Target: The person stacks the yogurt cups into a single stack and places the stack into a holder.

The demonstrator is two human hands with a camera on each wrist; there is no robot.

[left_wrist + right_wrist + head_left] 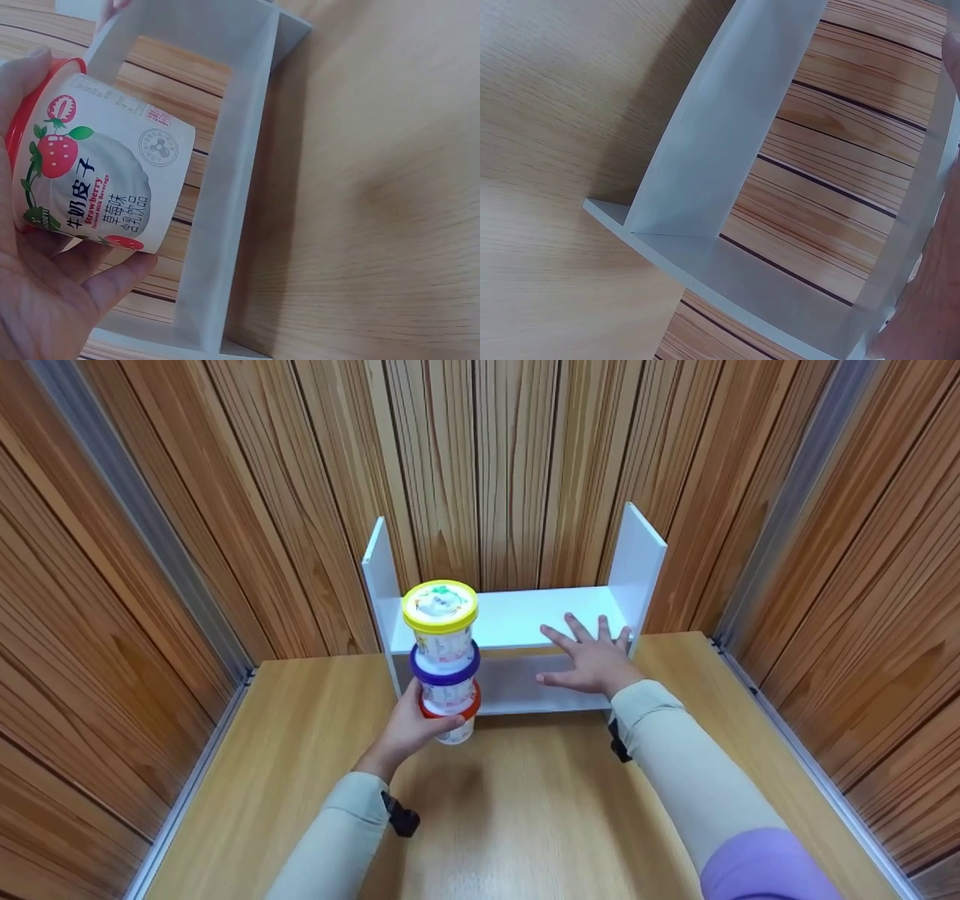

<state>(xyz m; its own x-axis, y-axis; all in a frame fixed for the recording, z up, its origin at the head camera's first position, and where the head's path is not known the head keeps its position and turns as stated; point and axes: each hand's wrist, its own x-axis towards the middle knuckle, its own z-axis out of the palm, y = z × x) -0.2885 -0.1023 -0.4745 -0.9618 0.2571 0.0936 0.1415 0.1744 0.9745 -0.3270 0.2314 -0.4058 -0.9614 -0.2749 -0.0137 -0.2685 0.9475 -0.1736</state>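
Note:
My left hand (401, 731) grips the lowest of three stacked paper cups, the red-lidded cup (459, 727), with the thumb across its front. Its label in the left wrist view shows strawberries and reads as a strawberry flavored milk beverage cup (127, 157). On it stands a purple-lidded cup (448, 669), topped by a yellow-lidded cup (441, 619). The stack is upright in front of the left part of a white two-tier shelf (536, 615). Over the shelf's right part, my right hand (596, 660) spreads its fingers and holds nothing.
The shelf stands on a wooden table (525, 810) near the back wood-panelled wall (517, 472). Its tall side panels (637, 559) rise above the upper board. Panelled walls with metal rails (187, 787) bound the table on both sides.

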